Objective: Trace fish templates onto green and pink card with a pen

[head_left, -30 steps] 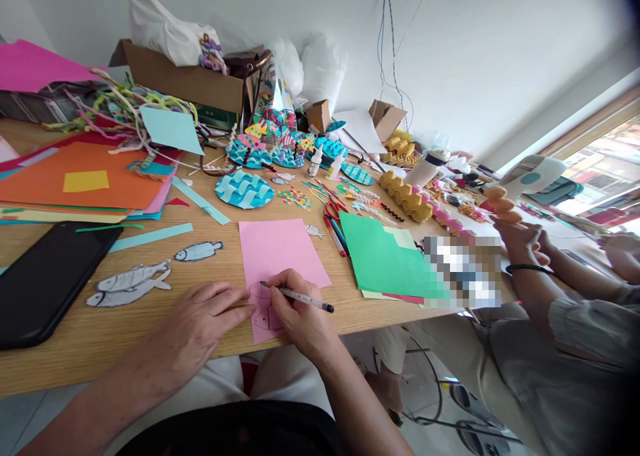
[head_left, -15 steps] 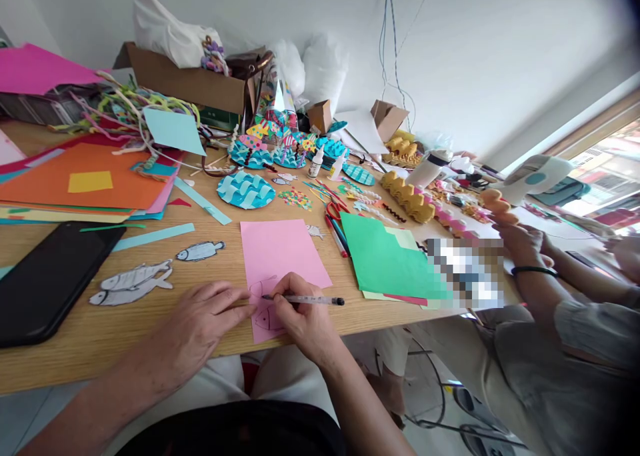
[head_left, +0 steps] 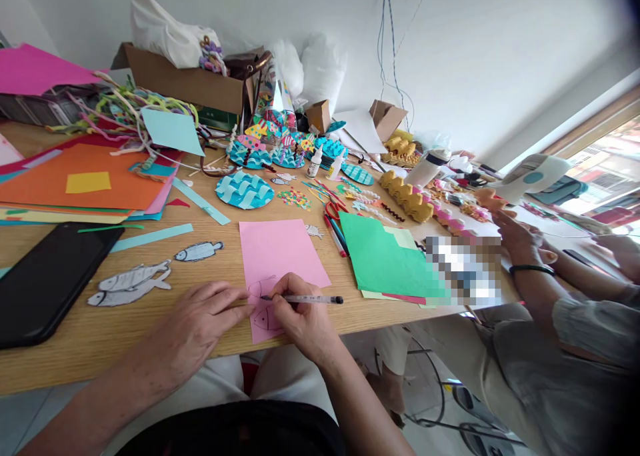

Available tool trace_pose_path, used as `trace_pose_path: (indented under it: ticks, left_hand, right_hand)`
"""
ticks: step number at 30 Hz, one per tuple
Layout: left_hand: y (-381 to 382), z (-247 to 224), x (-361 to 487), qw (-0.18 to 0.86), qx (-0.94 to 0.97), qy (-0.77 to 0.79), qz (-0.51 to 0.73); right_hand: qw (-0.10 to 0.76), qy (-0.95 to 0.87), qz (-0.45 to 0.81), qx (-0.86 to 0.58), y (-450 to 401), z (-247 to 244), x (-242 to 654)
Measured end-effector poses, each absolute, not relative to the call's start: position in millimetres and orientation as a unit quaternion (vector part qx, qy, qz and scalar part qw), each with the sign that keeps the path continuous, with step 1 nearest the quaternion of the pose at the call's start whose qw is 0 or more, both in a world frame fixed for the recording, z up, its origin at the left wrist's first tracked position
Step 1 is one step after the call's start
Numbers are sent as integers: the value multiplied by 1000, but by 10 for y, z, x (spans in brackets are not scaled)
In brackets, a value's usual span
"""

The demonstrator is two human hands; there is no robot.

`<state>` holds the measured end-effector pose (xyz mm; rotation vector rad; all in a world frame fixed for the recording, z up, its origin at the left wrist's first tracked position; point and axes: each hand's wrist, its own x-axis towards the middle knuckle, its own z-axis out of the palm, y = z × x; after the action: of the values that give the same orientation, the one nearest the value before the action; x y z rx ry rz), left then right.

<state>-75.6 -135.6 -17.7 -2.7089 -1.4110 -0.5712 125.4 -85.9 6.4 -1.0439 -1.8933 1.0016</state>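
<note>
A sheet of pink paper (head_left: 280, 249) lies on the wooden table with fish outlines drawn on its lower part. My right hand (head_left: 303, 316) is closed around a pen (head_left: 315, 299), its tip on the upper outline. Flat beside the drawing, my left hand (head_left: 205, 319) touches the sheet's left edge with outstretched fingertips. To the left lie cut-out paper fish: a larger overlapping grey pair (head_left: 131, 284) and a smaller bluish one (head_left: 199, 251). Part of the lower outline is hidden by my right hand.
A black phone (head_left: 55, 279) and stacked coloured paper (head_left: 45, 176) are at the left. Green paper (head_left: 390, 256), markers (head_left: 336, 235) and red-handled scissors (head_left: 333, 208) lie to the right. Behind the sheet is a blue woven disc (head_left: 245, 191). Another person's hands (head_left: 523, 239) work at the far right.
The pen and both my hands have stayed almost in place. At the far right, the other person's hands have shifted slightly. The whole view has moved a little.
</note>
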Motion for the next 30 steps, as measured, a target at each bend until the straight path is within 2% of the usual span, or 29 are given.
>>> trace_pose_path:
  ticks: [17, 30]
  left_hand:
    - [-1333, -217, -747, 46, -872, -436, -219]
    - [-1345, -223, -753, 24, -870, -452, -195]
  right_hand:
    - [368, -736, 367, -434, -836, 34, 1220]
    - [369, -744, 354, -430, -843, 38, 1229]
